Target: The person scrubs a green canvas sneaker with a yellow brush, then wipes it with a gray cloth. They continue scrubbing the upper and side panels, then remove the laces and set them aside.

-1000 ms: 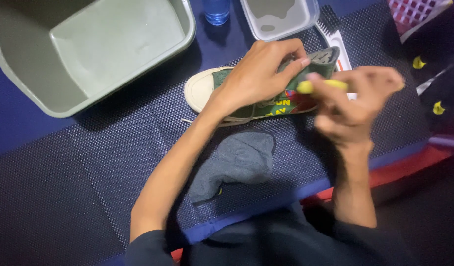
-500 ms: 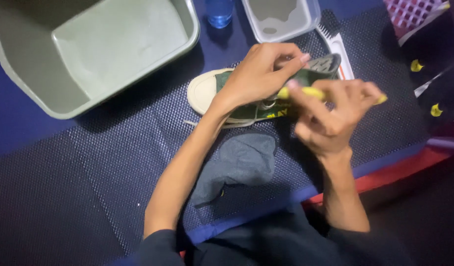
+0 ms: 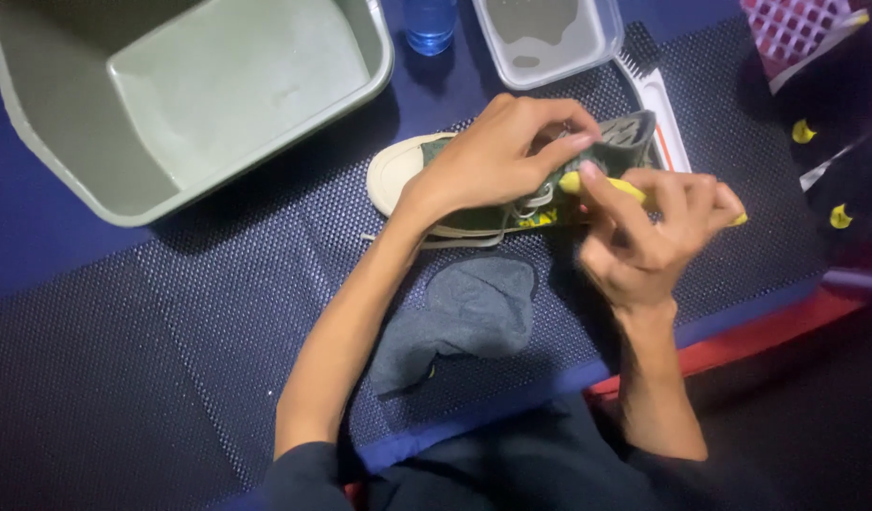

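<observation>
A green canvas shoe [image 3: 474,218] with a cream toe cap [image 3: 393,175] lies on its side on the dark mesh mat [image 3: 218,312]. My left hand [image 3: 498,156] presses down on the shoe's upper, fingers curled over its opening. My right hand [image 3: 649,232] grips a yellow brush handle [image 3: 602,186] and holds its tip against the shoe's side near the laces. A grey cloth [image 3: 460,317] lies on the mat just in front of the shoe.
A large grey-green basin [image 3: 38,123] stands at the back left. A small clear container [image 3: 550,43] and a blue bottle [image 3: 428,24] stand behind the shoe. A white brush [image 3: 658,90] lies to the right, a pink grid basket [image 3: 796,24] beyond.
My right hand with the yellow brush has shifted left along the shoe. My left hand stays pressed on the shoe.
</observation>
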